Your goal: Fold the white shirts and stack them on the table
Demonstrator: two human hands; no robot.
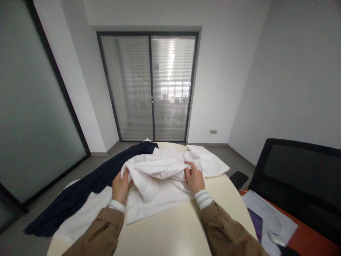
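A crumpled white shirt (160,192) lies across the round cream table, part of it lifted between my two hands. My left hand (121,186) grips a raised edge of the cloth at its left end. On the other side, my right hand (194,177) pinches the cloth between thumb and fingers. Folds sag between the hands, and a sleeve-like piece hangs down near the left hand. To the left, a dark navy garment (90,181) stretches over more white cloth (87,209) and drapes past the table's edge.
The round table (170,234) has a curved rim at the right. Beside it stand a black mesh chair (295,177) and a red-brown surface (311,238) with papers (266,209), a purple item (255,221) and a small white device (276,238). Glass doors (149,85) are behind.
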